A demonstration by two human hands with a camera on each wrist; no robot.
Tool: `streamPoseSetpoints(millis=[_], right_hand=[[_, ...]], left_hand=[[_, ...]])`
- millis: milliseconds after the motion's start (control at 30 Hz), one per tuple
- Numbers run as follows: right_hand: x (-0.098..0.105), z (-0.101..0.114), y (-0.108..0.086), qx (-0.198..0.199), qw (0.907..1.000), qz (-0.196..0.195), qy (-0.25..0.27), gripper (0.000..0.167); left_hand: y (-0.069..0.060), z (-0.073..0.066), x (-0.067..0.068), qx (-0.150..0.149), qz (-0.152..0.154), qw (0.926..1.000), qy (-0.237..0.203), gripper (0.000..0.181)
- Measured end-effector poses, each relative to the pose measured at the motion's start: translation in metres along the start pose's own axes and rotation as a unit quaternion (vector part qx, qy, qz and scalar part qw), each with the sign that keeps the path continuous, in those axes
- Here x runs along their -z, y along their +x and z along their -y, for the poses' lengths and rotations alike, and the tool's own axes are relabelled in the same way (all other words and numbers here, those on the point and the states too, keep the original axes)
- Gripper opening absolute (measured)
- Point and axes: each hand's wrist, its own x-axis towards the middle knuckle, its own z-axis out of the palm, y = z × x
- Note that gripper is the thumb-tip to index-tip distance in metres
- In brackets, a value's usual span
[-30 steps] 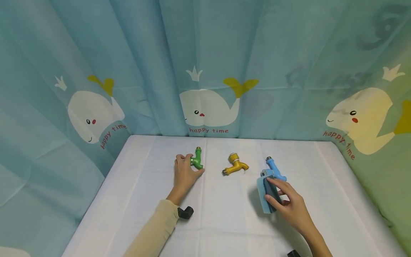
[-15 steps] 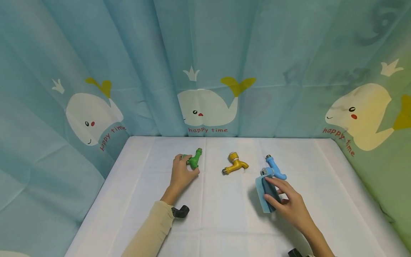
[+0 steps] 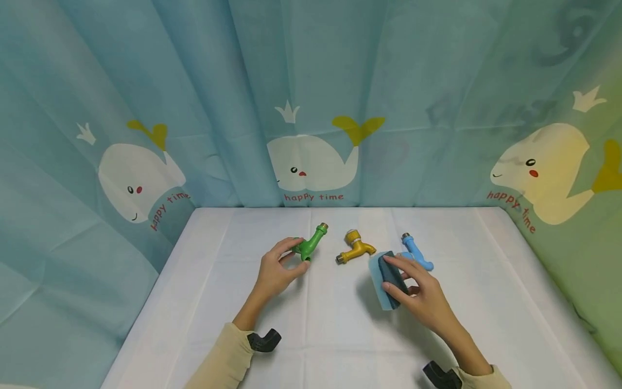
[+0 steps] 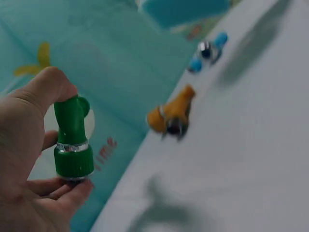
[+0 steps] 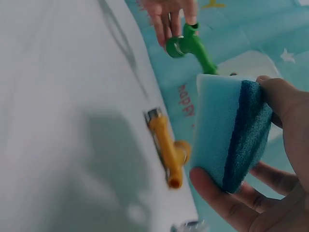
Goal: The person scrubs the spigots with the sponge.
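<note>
My left hand (image 3: 278, 271) pinches a green faucet (image 3: 310, 244) between thumb and fingers, holding it above the table. In the left wrist view the green faucet (image 4: 72, 137) stands between the thumb at its top and fingertips under its round cap. A two-layer sponge, light blue and dark blue, is gripped by my right hand (image 3: 421, 292); the sponge (image 3: 389, 282) is off the table. The right wrist view shows the sponge (image 5: 227, 130) pinched at its edges, its light side facing the green faucet, the two apart.
A yellow faucet (image 3: 356, 248) lies on the white table (image 3: 330, 335) between the hands. Just beyond the right hand lies a blue faucet (image 3: 415, 253), partly hidden by the hand and sponge. A blue-green curtain (image 3: 413, 65) with whale prints hangs along the table's back and sides.
My left hand has lifted the green faucet and brought it to the right, turning it. My right hand has moved left with the sponge, away from the blue faucet.
</note>
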Motion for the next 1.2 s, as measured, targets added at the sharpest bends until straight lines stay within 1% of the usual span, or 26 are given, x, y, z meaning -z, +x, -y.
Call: streamPoseSetpoints(millis=[100,167,300,367,433,533,600,667,767,933,1000,1100,1200], right_hand=[[-0.005,0.006,0.007,0.006,0.9998,-0.002,0.017,0.057],[-0.009,0.009,0.01,0.008,0.9997,-0.005,0.024,0.057],[-0.02,0.017,0.018,0.007,0.9989,-0.016,0.043,0.058],[-0.027,0.022,0.022,0.01,0.9982,-0.02,0.056,0.058],[-0.035,0.027,0.027,0.015,0.9972,-0.021,0.07,0.058],[-0.044,0.033,0.03,0.017,0.995,-0.012,0.097,0.058],[-0.048,0.037,0.029,0.014,0.9935,-0.005,0.113,0.057],[-0.051,0.038,0.027,0.01,0.9924,0.002,0.123,0.057],[-0.053,0.038,0.023,0.009,0.9915,0.01,0.129,0.057],[-0.052,0.035,0.019,0.013,0.9926,0.024,0.118,0.057],[-0.051,0.035,0.018,0.016,0.9935,0.018,0.111,0.057],[-0.048,0.036,0.021,0.029,0.9942,0.017,0.102,0.057],[-0.045,0.035,0.024,0.046,0.9956,0.027,0.077,0.056]], left_hand=[[-0.005,-0.012,-0.003,-0.007,0.032,0.9979,-0.055,0.051],[-0.008,-0.017,-0.005,-0.004,0.048,0.9954,-0.083,0.051],[-0.013,-0.022,-0.011,0.018,0.075,0.9871,-0.14,0.051],[-0.015,-0.023,-0.014,0.026,0.095,0.9814,-0.164,0.053],[-0.017,-0.024,-0.018,0.031,0.127,0.9749,-0.18,0.059],[-0.018,-0.028,-0.022,0.035,0.184,0.9622,-0.198,0.073],[-0.018,-0.032,-0.025,0.038,0.214,0.9572,-0.191,0.085],[-0.018,-0.035,-0.028,0.041,0.232,0.9545,-0.183,0.096],[-0.017,-0.038,-0.03,0.045,0.236,0.9567,-0.165,0.104],[-0.018,-0.038,-0.032,0.056,0.226,0.9569,-0.174,0.104],[-0.018,-0.037,-0.033,0.059,0.227,0.9538,-0.188,0.104],[-0.017,-0.037,-0.035,0.057,0.229,0.9454,-0.225,0.107],[-0.015,-0.038,-0.036,0.051,0.22,0.9382,-0.262,0.11]])
